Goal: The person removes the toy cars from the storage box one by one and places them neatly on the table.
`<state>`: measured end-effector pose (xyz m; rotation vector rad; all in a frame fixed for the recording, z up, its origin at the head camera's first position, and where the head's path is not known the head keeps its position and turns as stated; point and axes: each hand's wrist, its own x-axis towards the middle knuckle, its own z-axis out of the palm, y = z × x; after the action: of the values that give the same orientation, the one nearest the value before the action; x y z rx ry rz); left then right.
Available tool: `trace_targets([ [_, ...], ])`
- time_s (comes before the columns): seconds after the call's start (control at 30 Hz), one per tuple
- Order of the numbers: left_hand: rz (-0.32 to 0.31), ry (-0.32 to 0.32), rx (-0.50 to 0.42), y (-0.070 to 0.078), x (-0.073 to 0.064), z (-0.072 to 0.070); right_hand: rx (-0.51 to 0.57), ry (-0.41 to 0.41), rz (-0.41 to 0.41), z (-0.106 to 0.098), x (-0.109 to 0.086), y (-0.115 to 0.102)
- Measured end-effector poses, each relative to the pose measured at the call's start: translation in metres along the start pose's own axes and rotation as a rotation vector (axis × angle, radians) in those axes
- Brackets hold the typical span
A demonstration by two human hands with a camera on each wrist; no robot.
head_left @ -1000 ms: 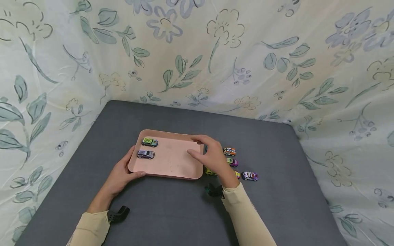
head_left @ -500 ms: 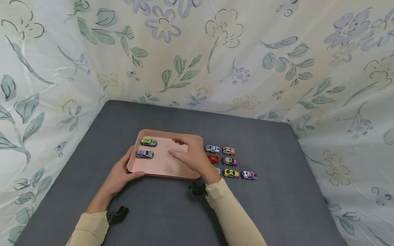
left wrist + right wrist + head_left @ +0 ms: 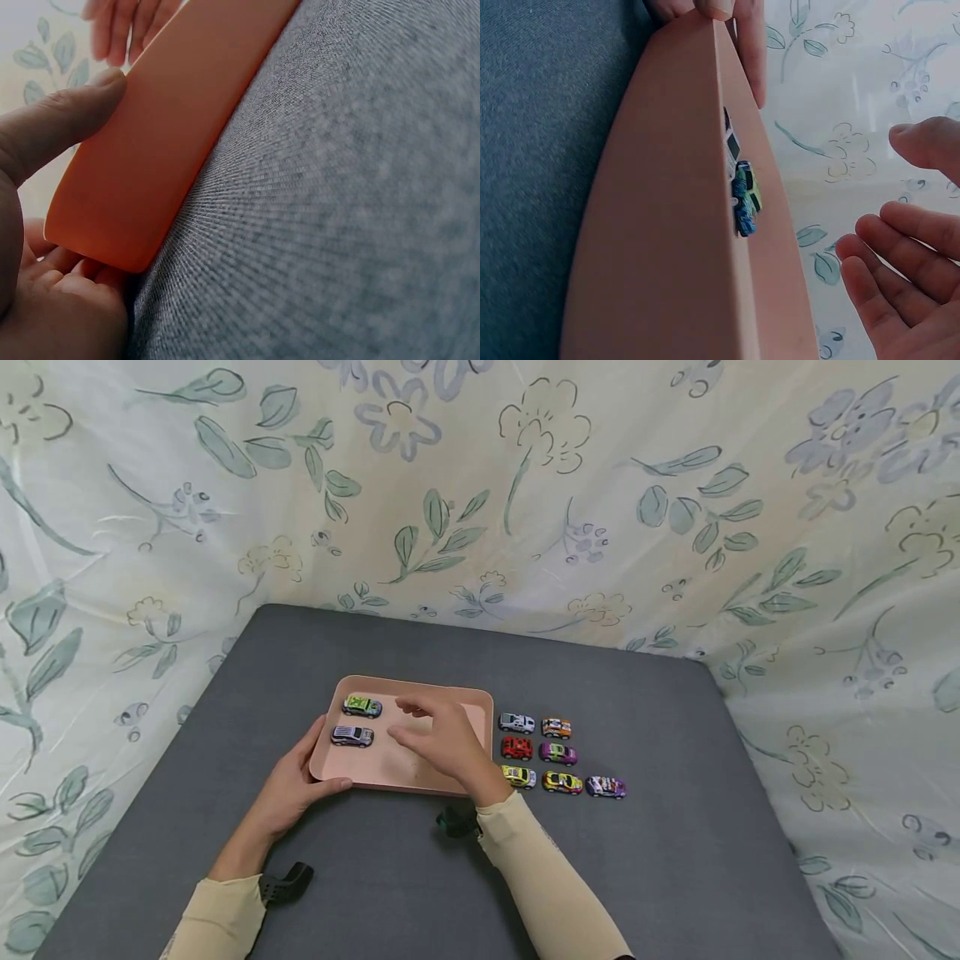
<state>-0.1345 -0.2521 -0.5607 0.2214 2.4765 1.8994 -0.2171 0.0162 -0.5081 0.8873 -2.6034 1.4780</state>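
A shallow pink tray (image 3: 378,768) lies on the dark grey cloth. My left hand (image 3: 288,793) grips its near left corner, thumb along the near side and fingers around the left end; in the left wrist view the thumb (image 3: 94,105) lies against the outer wall. Two toy cars sit at the tray's left end, a green-and-yellow one (image 3: 362,707) behind a silver-grey one (image 3: 352,737). Over the middle of the tray hovers my right hand (image 3: 450,743), fingers relaxed and nothing in them. Its loosely bent fingers (image 3: 907,255) show apart from the thumb in the right wrist view.
Right of the tray stand several toy cars in rows: a white-grey one (image 3: 517,722), an orange one (image 3: 557,727), a red one (image 3: 517,747), a purple one (image 3: 558,753), yellow ones and a purple-white one (image 3: 606,787). A floral curtain (image 3: 540,527) hangs behind the table.
My right hand has moved left from the tray's right edge to above its middle, uncovering the cars on the cloth. The left hand, the tray and its two cars have stayed put.
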Motion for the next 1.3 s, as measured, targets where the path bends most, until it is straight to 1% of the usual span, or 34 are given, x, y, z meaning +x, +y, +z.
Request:
trace_targets([
  [0.2, 0.0, -0.002, -0.01, 0.0, 0.001, 0.0, 0.0, -0.013, 0.031, 0.006, 0.002, -0.003],
  [0.5, -0.019, -0.008, -0.007, -0.002, 0.001, -0.002, -0.01, -0.051, 0.042, 0.021, 0.008, -0.007],
  [0.67, -0.02, -0.013, -0.009, -0.002, 0.001, -0.003, -0.027, -0.063, 0.052, 0.031, 0.013, -0.007],
  [0.93, -0.022, -0.015, 0.02, -0.002, 0.002, -0.003, -0.111, -0.1, 0.07, 0.046, 0.018, -0.003],
  [1.1, -0.018, -0.017, -0.001, -0.004, 0.002, -0.003, -0.153, -0.098, 0.049, 0.054, 0.02, 0.001],
  [1.3, -0.014, -0.025, -0.029, -0.005, 0.002, -0.004, -0.198, -0.103, 0.056, 0.059, 0.024, -0.001],
])
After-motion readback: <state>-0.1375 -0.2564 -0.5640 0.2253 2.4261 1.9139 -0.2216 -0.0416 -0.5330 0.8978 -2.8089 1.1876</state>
